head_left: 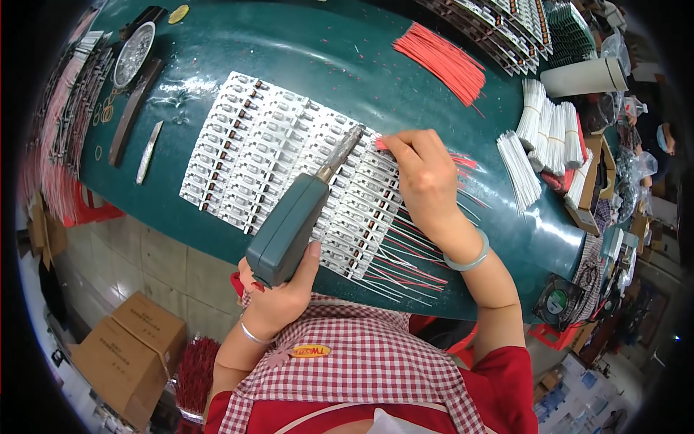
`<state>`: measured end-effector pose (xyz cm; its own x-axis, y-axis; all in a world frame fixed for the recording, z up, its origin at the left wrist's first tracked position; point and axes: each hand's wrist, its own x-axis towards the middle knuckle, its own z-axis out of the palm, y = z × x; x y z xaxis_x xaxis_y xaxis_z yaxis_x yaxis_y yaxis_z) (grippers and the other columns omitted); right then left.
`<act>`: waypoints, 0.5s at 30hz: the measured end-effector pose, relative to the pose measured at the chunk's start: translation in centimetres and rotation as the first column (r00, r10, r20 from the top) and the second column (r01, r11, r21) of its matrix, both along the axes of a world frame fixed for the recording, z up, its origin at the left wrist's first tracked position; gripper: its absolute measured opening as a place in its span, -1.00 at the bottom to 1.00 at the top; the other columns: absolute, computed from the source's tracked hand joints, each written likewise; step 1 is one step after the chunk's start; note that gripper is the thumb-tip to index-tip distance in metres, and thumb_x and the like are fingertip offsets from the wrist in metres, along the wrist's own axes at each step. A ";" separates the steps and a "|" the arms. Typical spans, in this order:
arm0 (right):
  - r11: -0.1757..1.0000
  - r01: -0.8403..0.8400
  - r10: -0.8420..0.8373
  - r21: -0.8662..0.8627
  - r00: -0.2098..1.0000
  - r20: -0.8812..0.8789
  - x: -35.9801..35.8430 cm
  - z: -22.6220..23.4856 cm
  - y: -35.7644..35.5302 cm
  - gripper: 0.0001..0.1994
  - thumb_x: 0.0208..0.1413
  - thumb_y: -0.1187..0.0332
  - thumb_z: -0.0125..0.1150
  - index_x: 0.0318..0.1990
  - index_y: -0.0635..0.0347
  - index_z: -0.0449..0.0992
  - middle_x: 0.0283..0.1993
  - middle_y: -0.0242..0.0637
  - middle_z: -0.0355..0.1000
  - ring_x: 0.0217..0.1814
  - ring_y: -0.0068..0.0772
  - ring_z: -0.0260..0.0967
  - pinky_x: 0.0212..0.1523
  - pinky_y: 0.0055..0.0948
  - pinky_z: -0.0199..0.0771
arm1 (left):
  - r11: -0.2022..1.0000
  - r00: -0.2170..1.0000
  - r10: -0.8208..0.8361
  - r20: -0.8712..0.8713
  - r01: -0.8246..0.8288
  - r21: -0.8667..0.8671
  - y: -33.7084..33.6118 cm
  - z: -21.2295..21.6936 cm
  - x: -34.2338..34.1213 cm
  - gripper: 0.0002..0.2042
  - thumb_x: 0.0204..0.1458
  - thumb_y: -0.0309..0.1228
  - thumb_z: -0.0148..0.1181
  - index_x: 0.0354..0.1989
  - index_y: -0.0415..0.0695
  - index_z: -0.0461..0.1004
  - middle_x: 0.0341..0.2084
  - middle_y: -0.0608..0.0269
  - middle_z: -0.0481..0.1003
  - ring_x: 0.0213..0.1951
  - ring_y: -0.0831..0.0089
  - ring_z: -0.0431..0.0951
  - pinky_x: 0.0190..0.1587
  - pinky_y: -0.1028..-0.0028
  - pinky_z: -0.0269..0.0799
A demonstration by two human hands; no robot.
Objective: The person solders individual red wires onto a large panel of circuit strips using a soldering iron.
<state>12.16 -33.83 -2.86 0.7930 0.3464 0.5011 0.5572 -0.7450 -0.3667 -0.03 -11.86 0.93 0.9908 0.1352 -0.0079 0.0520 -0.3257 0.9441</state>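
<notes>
My left hand (285, 300) is wrapped round the handle of a dark green soldering gun (289, 228). Its metal tip reaches up to the far right part of a panel of white circuit boards (249, 155), which lies on the table in rows. By that tip, my right hand (426, 173) pinches the end of a red wire (381, 143) against the panel's far right edge. Red and white wires (405, 264) stick out along the panel's right side, below my right hand. The exact contact of tip and wire is too small to make out.
On the green table (325, 58) lies a bundle of red wires (441, 65) at the back. Bundled white wires (553, 134) sit at the right, near a white tube (584, 77). A metal dish (135, 54), a dark bar (135, 112) and a silvery strip (150, 153) lie left.
</notes>
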 end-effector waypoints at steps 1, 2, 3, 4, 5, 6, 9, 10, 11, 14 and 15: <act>1.000 0.001 -0.001 0.003 1.000 -0.003 0.0 -0.1 0.0 -0.68 -0.19 0.70 0.26 -0.19 0.29 0.62 -0.28 -0.19 0.48 -0.26 -0.18 0.44 -0.30 -0.28 0.50 | 1.000 1.000 -0.001 -0.003 0.001 0.003 -0.2 0.1 0.3 -0.87 0.00 -0.58 0.38 -0.27 -0.29 0.60 -0.45 0.25 0.60 -0.50 0.53 0.56 -0.44 0.55 0.42; 1.000 0.001 -0.001 -0.012 1.000 0.002 -0.1 -0.1 0.0 -0.67 -0.22 0.71 0.25 -0.19 0.30 0.61 -0.27 -0.19 0.47 -0.26 -0.18 0.43 -0.30 -0.28 0.49 | 0.999 1.000 0.004 0.008 -0.003 -0.039 -0.3 0.2 0.7 -0.87 0.00 -0.58 0.38 -0.28 -0.29 0.59 -0.44 0.25 0.60 -0.50 0.54 0.56 -0.43 0.56 0.42; 1.000 0.002 -0.001 -0.029 1.000 0.007 -0.1 -0.1 0.0 -0.65 -0.25 0.71 0.23 -0.19 0.31 0.60 -0.27 -0.18 0.46 -0.26 -0.18 0.41 -0.30 -0.27 0.48 | 0.997 1.000 0.009 0.019 -0.007 -0.081 -0.5 0.3 0.9 -0.88 0.01 -0.58 0.38 -0.28 -0.29 0.59 -0.42 0.26 0.60 -0.49 0.56 0.56 -0.42 0.56 0.42; 1.000 0.003 -0.003 -0.027 1.000 0.004 -0.2 -0.1 0.1 -0.65 -0.25 0.71 0.23 -0.19 0.31 0.60 -0.27 -0.18 0.46 -0.26 -0.18 0.41 -0.30 -0.27 0.48 | 0.997 1.000 0.007 0.016 -0.006 -0.079 -0.7 0.5 1.0 -0.88 0.01 -0.58 0.38 -0.28 -0.29 0.59 -0.42 0.26 0.60 -0.49 0.56 0.56 -0.42 0.56 0.42; 0.999 0.011 -0.011 -0.034 1.000 0.006 -0.2 0.0 0.1 -0.65 -0.25 0.71 0.22 -0.19 0.32 0.60 -0.26 -0.18 0.45 -0.26 -0.17 0.41 -0.29 -0.27 0.48 | 0.995 1.000 0.019 -0.010 -0.020 -0.096 -0.9 0.6 1.1 -0.87 0.01 -0.59 0.38 -0.28 -0.29 0.58 -0.42 0.25 0.60 -0.48 0.56 0.55 -0.41 0.56 0.43; 0.999 0.019 -0.019 -0.041 1.000 0.009 -0.2 0.0 0.1 -0.65 -0.25 0.71 0.21 -0.20 0.34 0.59 -0.26 -0.17 0.44 -0.26 -0.17 0.40 -0.28 -0.28 0.47 | 0.993 0.999 0.030 -0.037 -0.034 -0.111 -1.0 0.7 1.1 -0.87 0.00 -0.60 0.38 -0.28 -0.30 0.58 -0.41 0.25 0.60 -0.47 0.57 0.55 -0.41 0.56 0.43; 0.998 -0.008 0.009 -0.064 1.000 0.007 -0.2 -0.2 -0.1 -0.69 -0.17 0.58 0.21 -0.16 0.36 0.55 -0.22 -0.17 0.41 -0.22 -0.17 0.37 -0.25 -0.29 0.45 | 0.997 1.000 -0.015 0.023 0.016 -0.070 -0.9 0.4 1.5 -0.87 0.00 -0.61 0.37 -0.27 -0.31 0.57 -0.41 0.22 0.59 -0.46 0.56 0.55 -0.39 0.55 0.44; 0.998 -0.007 0.007 -0.063 1.000 0.006 -0.2 -0.2 -0.1 -0.69 -0.17 0.58 0.21 -0.16 0.36 0.55 -0.22 -0.17 0.41 -0.22 -0.17 0.37 -0.25 -0.29 0.45 | 0.997 1.000 -0.016 0.022 0.018 -0.069 -0.9 0.5 1.6 -0.87 0.00 -0.61 0.37 -0.27 -0.31 0.57 -0.41 0.22 0.59 -0.46 0.56 0.55 -0.39 0.55 0.44; 0.998 -0.004 0.005 -0.065 1.000 0.007 -0.2 -0.1 -0.1 -0.69 -0.18 0.58 0.21 -0.16 0.36 0.55 -0.22 -0.17 0.41 -0.21 -0.17 0.37 -0.25 -0.29 0.45 | 0.999 0.999 -0.033 0.022 0.034 -0.036 -1.0 0.7 1.7 -0.86 0.00 -0.62 0.36 -0.27 -0.31 0.57 -0.41 0.21 0.59 -0.46 0.55 0.55 -0.39 0.54 0.45; 0.998 -0.002 0.003 -0.068 1.000 0.008 -0.2 -0.2 -0.1 -0.68 -0.18 0.58 0.21 -0.16 0.36 0.55 -0.22 -0.18 0.40 -0.21 -0.18 0.36 -0.24 -0.30 0.45 | 0.999 0.999 -0.050 0.017 0.051 -0.013 -1.1 0.6 1.7 -0.85 -0.01 -0.64 0.35 -0.25 -0.32 0.57 -0.39 0.17 0.58 -0.45 0.50 0.56 -0.38 0.53 0.45; 0.998 -0.002 0.003 -0.071 1.000 0.008 -0.3 -0.2 -0.1 -0.69 -0.18 0.58 0.21 -0.16 0.36 0.54 -0.22 -0.18 0.40 -0.22 -0.18 0.36 -0.24 -0.30 0.45 | 0.998 0.999 -0.051 0.012 0.051 -0.023 -1.1 0.4 1.7 -0.84 -0.01 -0.64 0.34 -0.25 -0.31 0.57 -0.39 0.15 0.58 -0.45 0.47 0.56 -0.38 0.51 0.45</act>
<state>11.91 -33.94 -3.07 0.7880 0.3829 0.4821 0.5618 -0.7676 -0.3085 1.65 -13.00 1.36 0.9965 0.0841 0.0010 0.0249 -0.3053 0.9519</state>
